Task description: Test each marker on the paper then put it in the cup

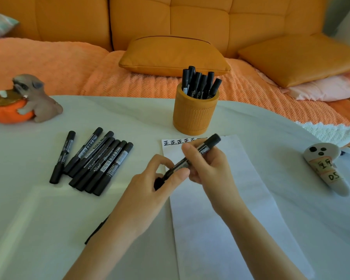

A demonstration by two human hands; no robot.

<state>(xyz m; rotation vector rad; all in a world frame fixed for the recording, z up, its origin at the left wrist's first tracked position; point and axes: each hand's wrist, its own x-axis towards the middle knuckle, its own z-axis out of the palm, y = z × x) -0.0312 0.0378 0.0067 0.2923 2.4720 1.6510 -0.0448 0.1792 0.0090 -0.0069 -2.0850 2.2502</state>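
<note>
Task is running roughly half complete: finished markers (200,81) are standing in the cup (194,116); seven loose markers (93,162) are lying to its left, apparently untested. In front of the cup, over the marked paper (230,219), the right hand (206,164) is gripping the current marker (208,144) while the left hand (150,184) is pinching its cap end.

Cup (195,114) stands behind paper (220,209); loose markers (93,160) lie left.
</note>
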